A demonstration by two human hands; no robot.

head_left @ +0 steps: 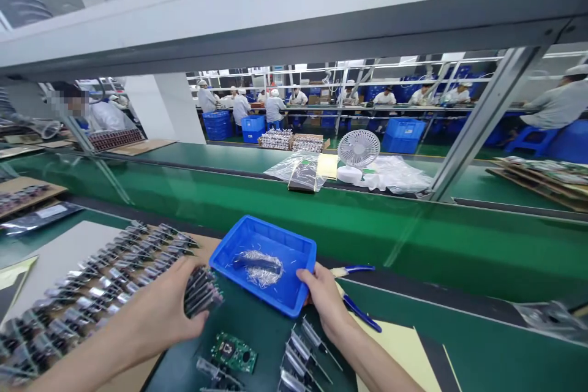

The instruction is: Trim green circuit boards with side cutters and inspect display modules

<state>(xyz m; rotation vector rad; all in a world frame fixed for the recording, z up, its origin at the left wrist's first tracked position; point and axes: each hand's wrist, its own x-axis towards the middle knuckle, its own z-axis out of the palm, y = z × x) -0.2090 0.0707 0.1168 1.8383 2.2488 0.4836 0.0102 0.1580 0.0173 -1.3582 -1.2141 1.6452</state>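
Observation:
My left hand (177,303) is curled around a bunch of small circuit boards (202,291), packed side by side, left of the blue tray. With my right hand (324,297) I grip the right rim of the shallow blue tray (289,242), thumb over the edge. Loose silvery wire clippings (261,269) lie in the tray around a dark strip. Below the tray, a green circuit board (234,352) lies flat, and several boards with shiny metal parts (298,352) rest near my right forearm. Blue-handled pliers (361,312) lie partly behind my right hand.
Rows of similar boards (101,288) stand on cardboard at left. Yellow paper (395,349) lies at lower right. A green conveyor belt (386,226) runs behind the tray. Beyond it are a white fan (358,150) and plastic bags; a shelf beam (294,18) crosses overhead. People work farther back.

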